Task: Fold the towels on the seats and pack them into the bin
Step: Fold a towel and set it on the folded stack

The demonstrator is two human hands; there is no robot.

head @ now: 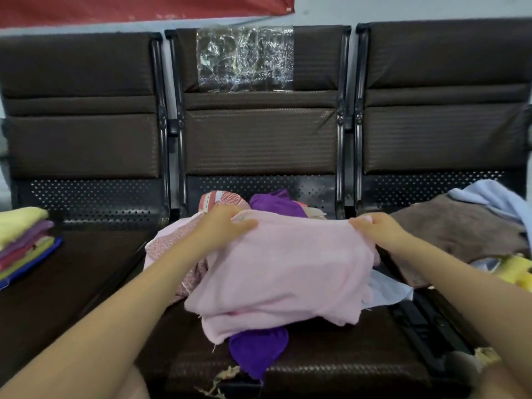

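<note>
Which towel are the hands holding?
The big pale pink towel on the middle seat. Left hand and right hand pinch its far edge; the purple towel lies untouched underneath.

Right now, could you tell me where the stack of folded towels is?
The stack of folded towels sits on the left seat at the head view's left edge, apart from both hands.

Three dark brown seats (pixel 260 145) in a row against a pale wall. On the middle one, a heap of cloth topped by a pink towel (pixel 285 272), far corners pinched by left hand (pixel 227 226) and right hand (pixel 377 228). Purple cloth (pixel 259 352) poking out beneath. Folded stack (pixel 26 243) on the left seat; brown towel (pixel 460 231) and pale blue towel (pixel 495 197) on the right.
</note>
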